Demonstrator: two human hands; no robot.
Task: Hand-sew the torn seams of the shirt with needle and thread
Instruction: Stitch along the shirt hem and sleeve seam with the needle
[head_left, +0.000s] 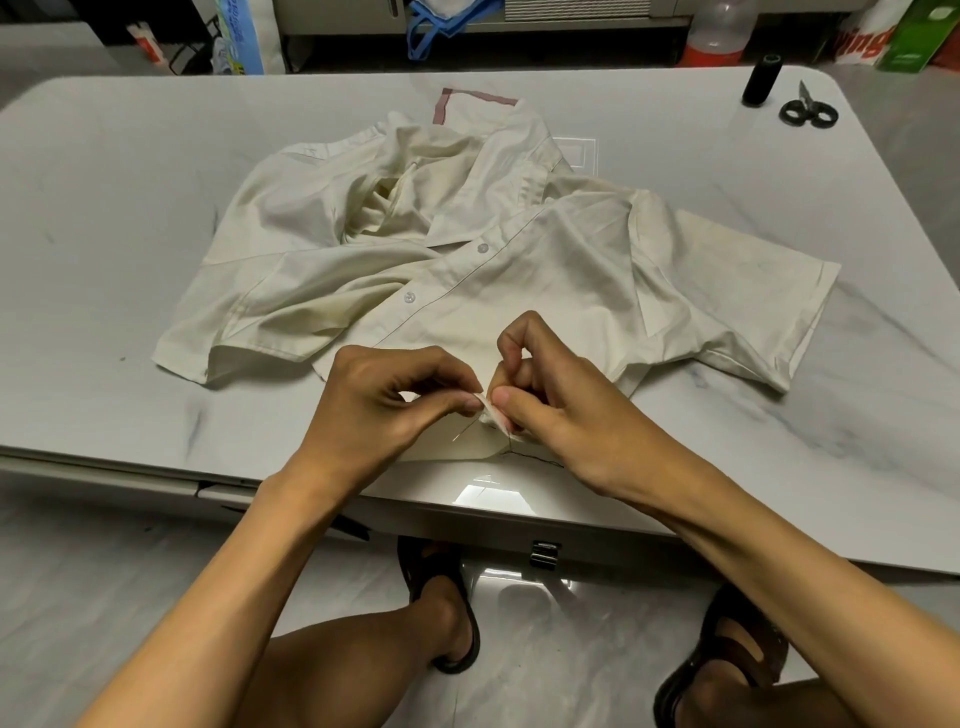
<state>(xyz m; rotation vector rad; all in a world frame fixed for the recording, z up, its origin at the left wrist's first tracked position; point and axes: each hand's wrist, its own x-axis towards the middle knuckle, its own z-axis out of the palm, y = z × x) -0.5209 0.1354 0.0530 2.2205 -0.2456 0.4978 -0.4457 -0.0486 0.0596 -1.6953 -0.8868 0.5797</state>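
The cream shirt lies crumpled across the middle of the marbled white table. Its sleeves spread toward 9 and 3 o'clock, and its button placket runs down toward the 6 o'clock edge. There the left hand and right hand meet, both with fingers curled. Each pinches a small raised fold of the shirt's near edge between thumb and forefinger, and the fold is mostly hidden between the fingertips. A thin needle slants out just below the left thumb toward 7 o'clock; only part of it shows, and which fingers hold it cannot be told. A dark thread runs along the cloth edge under the right hand toward 4 o'clock and vanishes beneath the wrist. The torn seam itself cannot be made out. At the shirt's 12 o'clock side a reddish-bordered strip pokes out; whether it belongs to the shirt is unclear. At the table's 1 o'clock corner stands a black spool with black-handled scissors just beside it, their blades small and blurred. Beyond the far edge, packages and a bottle are cut off by the top of the view. Sandals show under the near edge.
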